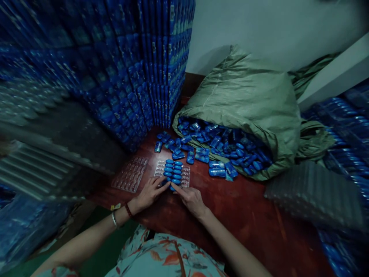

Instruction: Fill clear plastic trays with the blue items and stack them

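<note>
A clear plastic blister tray (186,177) lies on the red tabletop. Its middle columns hold several glossy blue oval packs (176,172), and its outer columns show bare cavities. My left hand (151,191) reaches over the tray's near left part, its fingers bent around a small blue pack at the near end of the rows. From the right, my right hand (191,200) meets it there, index finger stretched to that same pack and the other fingers curled. Both hands partly hide this pack. Left of the tray lies another clear tray (131,175) with bare cavities.
A green woven sack (242,92) lies open behind, spilling loose blue packs (217,169) onto the red tabletop (230,207). Tall stacks of blue packs (161,69) rise at the back left. Stacked clear trays (37,169) stand left, with more trays (314,192) at right.
</note>
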{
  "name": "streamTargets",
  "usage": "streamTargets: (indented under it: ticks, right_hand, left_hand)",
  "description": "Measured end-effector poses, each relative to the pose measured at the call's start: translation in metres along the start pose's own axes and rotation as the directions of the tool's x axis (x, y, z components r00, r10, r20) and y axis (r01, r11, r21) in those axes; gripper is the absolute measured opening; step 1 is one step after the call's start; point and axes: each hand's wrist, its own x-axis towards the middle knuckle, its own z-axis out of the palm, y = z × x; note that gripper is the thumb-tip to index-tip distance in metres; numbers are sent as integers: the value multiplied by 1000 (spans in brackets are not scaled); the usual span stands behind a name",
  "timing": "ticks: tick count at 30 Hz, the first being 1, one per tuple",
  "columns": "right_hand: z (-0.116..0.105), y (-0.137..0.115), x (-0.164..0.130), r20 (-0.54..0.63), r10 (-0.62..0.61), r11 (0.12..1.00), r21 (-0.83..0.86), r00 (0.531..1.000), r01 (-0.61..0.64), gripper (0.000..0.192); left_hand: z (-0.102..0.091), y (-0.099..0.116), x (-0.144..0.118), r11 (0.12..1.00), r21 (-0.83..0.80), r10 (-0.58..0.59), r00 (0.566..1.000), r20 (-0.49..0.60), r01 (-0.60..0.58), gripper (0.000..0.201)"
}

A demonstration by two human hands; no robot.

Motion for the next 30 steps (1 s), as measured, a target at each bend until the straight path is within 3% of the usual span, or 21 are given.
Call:
streamTargets:
  ticks: [3,7,10,12,14,17,19,21,24,27,30]
  right_hand:
    - [13,-1,-4,-88,49,999,-18,995,-51,41]
    - [16,-9,-12,-79,64,995,-72,995,-70,46]
    - [7,-1,-11,-88,58,998,8,994,-58,49]
    - [-6,14,7,-157,168,985,74,973,-158,46]
    - [-21,32,40,-230,340,940,112,912,-322,43]
    - [-37,52,104,-162,447,894,73,879,-442,43]
    - [-40,56,139,-42,472,881,44,880,-471,45]
    - [-40,57,158,34,448,891,67,893,-449,45]
    - [-39,62,153,27,404,905,137,914,-404,37]
    - [-41,76,120,-37,406,900,188,913,-392,27]
    - [-39,93,75,-71,483,798,446,873,-405,29]
  left_hand:
    - [-2,2,6,998,-61,-11,999,-37,9,55]
    - [-6,5,11,979,-204,-8,999,-40,0,46]
    - [-6,-3,23,947,-301,-146,986,-86,114,37]
    - [-4,-19,42,893,-340,-364,918,-158,296,34]
    - [0,-44,70,795,-332,-583,791,-186,507,36]
    - [5,-87,113,600,-215,-788,616,9,771,51]
    - [8,-110,134,548,-185,-815,571,103,816,53]
    - [10,-124,145,556,-201,-794,587,158,806,43]
    - [9,-127,142,590,-261,-745,640,190,764,28]
    - [3,-117,125,608,-358,-718,683,131,708,20]
    - [-2,-103,103,591,-444,-735,676,48,674,23]
